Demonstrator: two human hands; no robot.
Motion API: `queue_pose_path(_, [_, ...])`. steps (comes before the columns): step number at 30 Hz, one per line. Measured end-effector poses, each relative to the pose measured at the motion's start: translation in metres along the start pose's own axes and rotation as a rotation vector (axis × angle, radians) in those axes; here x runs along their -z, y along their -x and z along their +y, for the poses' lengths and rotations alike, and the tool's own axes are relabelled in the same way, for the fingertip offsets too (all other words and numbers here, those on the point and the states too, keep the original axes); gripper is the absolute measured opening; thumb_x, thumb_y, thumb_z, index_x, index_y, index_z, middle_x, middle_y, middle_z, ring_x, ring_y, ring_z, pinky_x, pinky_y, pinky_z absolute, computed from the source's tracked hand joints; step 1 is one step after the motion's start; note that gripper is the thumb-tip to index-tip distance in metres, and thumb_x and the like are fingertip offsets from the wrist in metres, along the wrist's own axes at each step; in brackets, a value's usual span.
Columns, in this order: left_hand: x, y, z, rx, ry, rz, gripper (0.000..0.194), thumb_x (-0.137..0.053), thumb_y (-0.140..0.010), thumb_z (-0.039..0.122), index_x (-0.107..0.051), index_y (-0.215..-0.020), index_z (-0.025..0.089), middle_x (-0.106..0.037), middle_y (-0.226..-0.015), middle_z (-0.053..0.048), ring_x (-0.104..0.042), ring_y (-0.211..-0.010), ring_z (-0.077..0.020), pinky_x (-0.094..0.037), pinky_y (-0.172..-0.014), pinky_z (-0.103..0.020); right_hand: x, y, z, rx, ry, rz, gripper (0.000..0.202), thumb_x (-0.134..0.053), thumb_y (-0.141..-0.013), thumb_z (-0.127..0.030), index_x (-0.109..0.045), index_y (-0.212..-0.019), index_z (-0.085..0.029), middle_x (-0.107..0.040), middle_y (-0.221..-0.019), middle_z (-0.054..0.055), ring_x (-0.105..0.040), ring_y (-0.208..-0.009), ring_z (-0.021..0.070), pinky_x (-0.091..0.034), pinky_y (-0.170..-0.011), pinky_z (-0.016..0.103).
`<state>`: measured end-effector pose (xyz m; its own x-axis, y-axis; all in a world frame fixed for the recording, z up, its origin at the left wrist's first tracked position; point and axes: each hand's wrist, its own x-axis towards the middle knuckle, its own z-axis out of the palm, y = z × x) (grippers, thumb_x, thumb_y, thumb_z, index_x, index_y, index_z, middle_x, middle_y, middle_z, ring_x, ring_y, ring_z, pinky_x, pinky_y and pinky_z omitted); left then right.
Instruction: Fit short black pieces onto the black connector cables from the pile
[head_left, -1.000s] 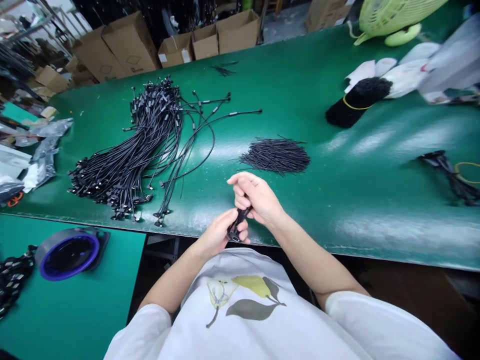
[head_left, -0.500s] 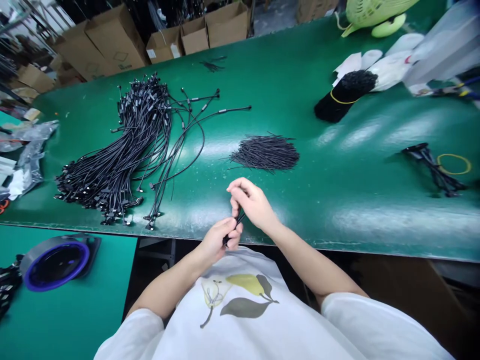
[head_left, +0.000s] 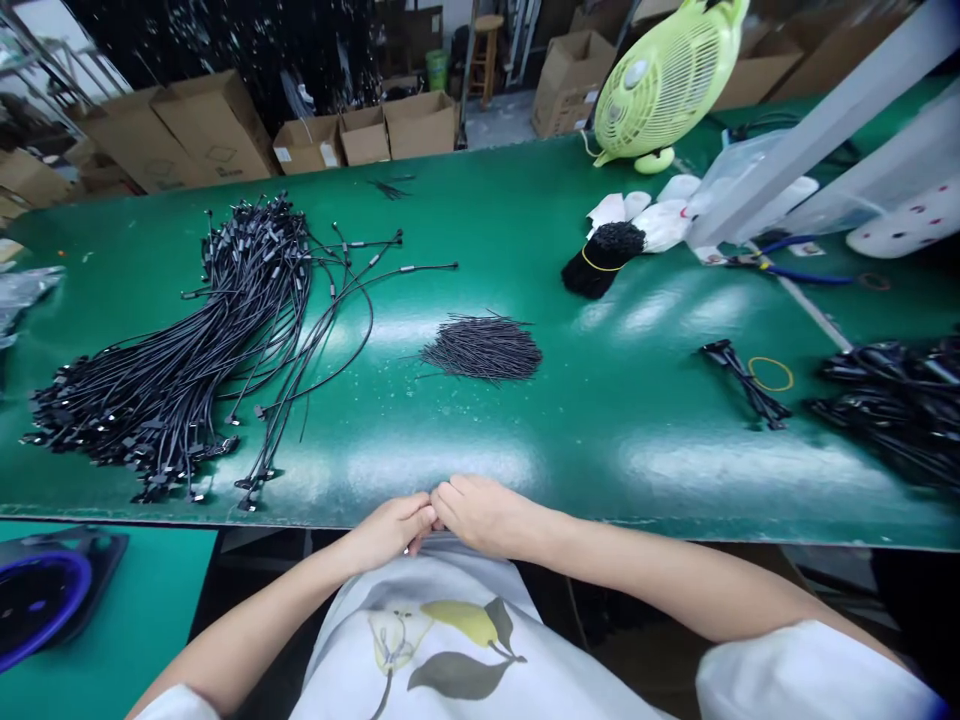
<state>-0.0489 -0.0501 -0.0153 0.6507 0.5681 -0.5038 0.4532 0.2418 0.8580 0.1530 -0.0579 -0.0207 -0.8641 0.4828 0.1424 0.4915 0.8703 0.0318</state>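
My left hand and my right hand meet at the table's front edge, close to my shirt. Both are closed, with fingertips pressed together. A folded black cable showed in my left hand a moment ago; the fingers now cover it. Whatever my right fingers pinch is hidden too. Beyond the hands lies a loose pile of thin black ties. To the left spreads a large heap of black cables with small connectors, a few lying apart on its right side.
A rubber-banded black bundle lies near a green fan. Further right are a small cable bundle, a yellow rubber band, blue-handled pliers and dark bundles. Cardboard boxes stand behind the table. A purple-rimmed round object sits lower left.
My right hand has come down from above the left, and the two hands now touch. The cable seen between them is now covered. The view has tilted up and turned right.
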Motion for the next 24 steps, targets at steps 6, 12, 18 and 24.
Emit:
queue_pose_path(6, [0.002, 0.001, 0.016, -0.062, -0.405, 0.173, 0.030, -0.030, -0.097, 0.043, -0.040, -0.079, 0.021, -0.050, -0.069, 0.001, -0.046, -0.065, -0.0156, -0.032, -0.064, -0.029, 0.008, -0.005, 0.011, -0.056, -0.046, -0.098, 0.017, -0.037, -0.092, -0.011, -0.053, -0.088, -0.015, -0.053, -0.077, 0.006, -0.049, -0.067, 0.0191, -0.029, -0.056, 0.032])
queue_pose_path(12, [0.004, -0.004, 0.008, -0.110, -0.452, 0.264, 0.033, -0.031, -0.096, 0.038, -0.048, -0.075, 0.019, -0.052, -0.069, -0.002, -0.046, -0.066, -0.0162, -0.031, -0.064, -0.029, 0.008, -0.008, 0.027, -0.138, -0.314, -0.112, 0.024, -0.043, -0.099, -0.029, -0.061, -0.091, -0.014, -0.061, -0.080, 0.006, -0.056, -0.074, 0.0187, -0.040, -0.064, 0.030])
queue_pose_path(18, [0.016, -0.014, -0.003, -0.065, 0.321, 0.386, 0.049, -0.049, -0.083, 0.064, -0.054, -0.076, 0.015, -0.039, -0.052, 0.006, -0.037, -0.049, -0.0097, -0.027, -0.054, -0.025, 0.014, -0.003, 0.147, -0.648, -0.301, 0.411, 0.029, -0.039, -0.101, -0.029, -0.065, -0.106, -0.018, -0.064, -0.105, 0.009, -0.058, -0.098, 0.0196, -0.045, -0.088, 0.033])
queue_pose_path(24, [0.022, -0.022, 0.005, -0.120, 0.876, 0.408, 0.046, -0.074, -0.071, 0.054, -0.052, -0.073, 0.013, -0.033, -0.054, 0.008, -0.028, -0.044, -0.0034, -0.019, -0.047, -0.021, -0.018, -0.019, 0.218, -0.713, -0.019, 0.177, 0.022, -0.047, -0.095, -0.020, -0.066, -0.088, -0.012, -0.060, -0.096, 0.013, -0.051, -0.085, 0.0218, -0.041, -0.077, 0.033])
